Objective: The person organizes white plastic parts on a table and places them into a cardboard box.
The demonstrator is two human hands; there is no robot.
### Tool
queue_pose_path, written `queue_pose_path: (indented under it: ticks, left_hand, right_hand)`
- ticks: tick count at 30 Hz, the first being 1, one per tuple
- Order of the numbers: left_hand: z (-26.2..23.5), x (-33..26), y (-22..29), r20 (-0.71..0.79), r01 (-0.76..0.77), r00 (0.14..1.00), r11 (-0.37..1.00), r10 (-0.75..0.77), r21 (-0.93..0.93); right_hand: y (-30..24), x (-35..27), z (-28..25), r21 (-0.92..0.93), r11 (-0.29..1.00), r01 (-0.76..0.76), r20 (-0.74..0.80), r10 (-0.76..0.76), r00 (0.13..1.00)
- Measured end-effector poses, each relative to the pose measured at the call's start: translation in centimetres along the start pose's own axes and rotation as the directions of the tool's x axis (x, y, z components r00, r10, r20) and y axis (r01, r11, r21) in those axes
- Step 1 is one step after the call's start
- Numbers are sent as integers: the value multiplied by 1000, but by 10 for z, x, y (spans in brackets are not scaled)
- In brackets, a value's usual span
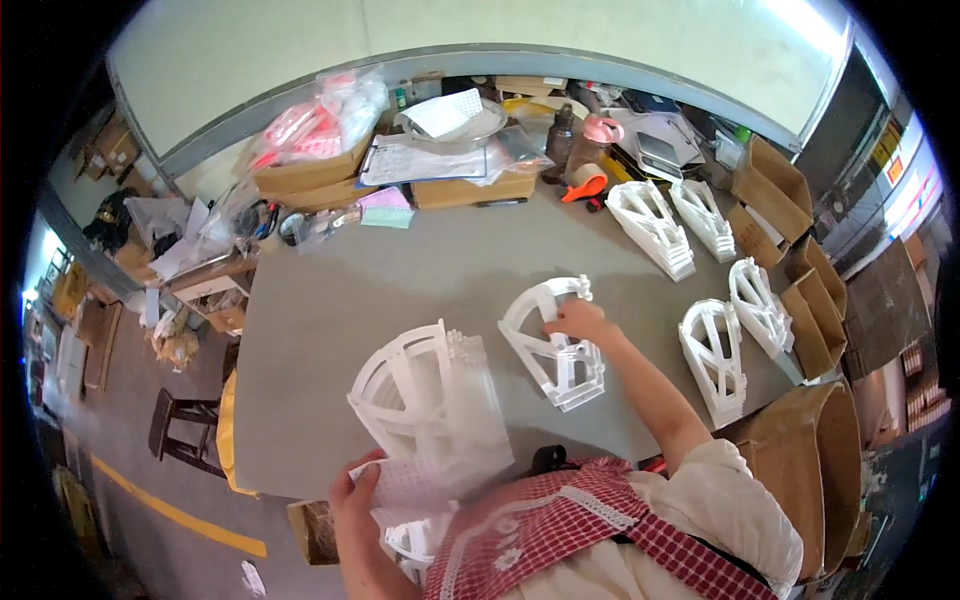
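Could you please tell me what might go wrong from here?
First, the tall stack of white frames stands close to the table's near edge, beside the left hand; a bump from that arm or the body might shift or topple it. Second, the printed sheet in the left hand's grip is right up against that stack in this view, so it could catch or crease.

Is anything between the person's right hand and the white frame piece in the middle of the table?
Nothing visible: the right hand appears to touch the white frame piece at its upper right. The taller white stack stands left, out of the way.
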State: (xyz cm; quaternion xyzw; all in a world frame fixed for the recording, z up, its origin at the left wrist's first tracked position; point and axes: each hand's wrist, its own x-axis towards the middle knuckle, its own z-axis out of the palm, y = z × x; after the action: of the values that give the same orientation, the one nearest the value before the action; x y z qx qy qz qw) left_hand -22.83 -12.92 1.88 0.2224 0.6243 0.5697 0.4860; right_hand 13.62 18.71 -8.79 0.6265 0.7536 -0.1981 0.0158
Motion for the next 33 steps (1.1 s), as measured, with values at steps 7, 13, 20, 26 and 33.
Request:
queue_pose_path:
  ticks: [7, 13, 20, 26, 33]
  left_hand:
    - [20, 1, -5, -142, -26, 989, 990, 46, 140]
    - [39, -6, -9, -141, -120, 975, 938, 174, 325]
    - [69, -31, 35, -196, -55, 959, 810, 207, 584]
    - [41, -8, -27, -140, -240, 935, 871, 327, 428]
    - [40, 2, -35, -181, -166, 952, 916, 245, 364]
  right_hand:
    - [-77, -59, -36, -65, 966, 249, -145, -256, 956]
    - [-192, -136, -31, 246, 505, 827, -211, -805, 554]
    - [-228, -156, -11, 120, 315, 941, -250, -908, 336]
    - [-227, -161, -6, 115, 344, 932, -277, -890, 363]
    - [-226, -161, 7, -90, 250, 964, -284, -934, 216]
